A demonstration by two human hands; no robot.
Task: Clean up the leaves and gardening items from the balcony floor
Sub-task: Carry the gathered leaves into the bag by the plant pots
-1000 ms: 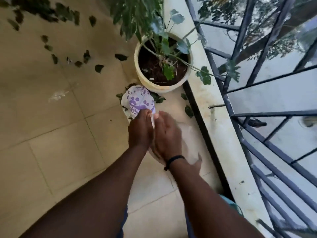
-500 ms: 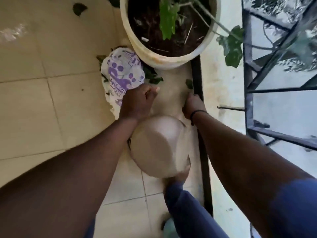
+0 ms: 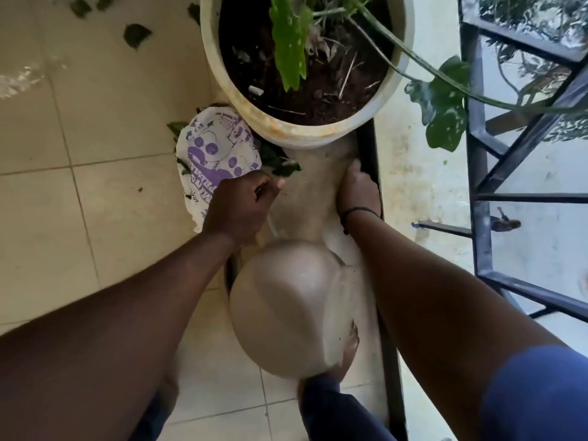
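A: Where are the leaves [image 3: 280, 162] placed?

B: Beside the bag [image 3: 213, 154], held pinched by the left hand [image 3: 243, 205]; just beyond its knuckles.

A: And the right hand [image 3: 358, 192]?

B: Fingers are laid against the floor [image 3: 95, 202] edge; any grip cannot be told.

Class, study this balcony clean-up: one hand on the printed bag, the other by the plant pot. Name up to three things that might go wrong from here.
1. The left hand grips the printed bag by one edge; leaves lying at its mouth may spill back out if it is pulled.
2. The right hand works in the narrow gap between the plant pot and the dark floor channel; it may knock the pot.
3. Leaves farther off could be missed.
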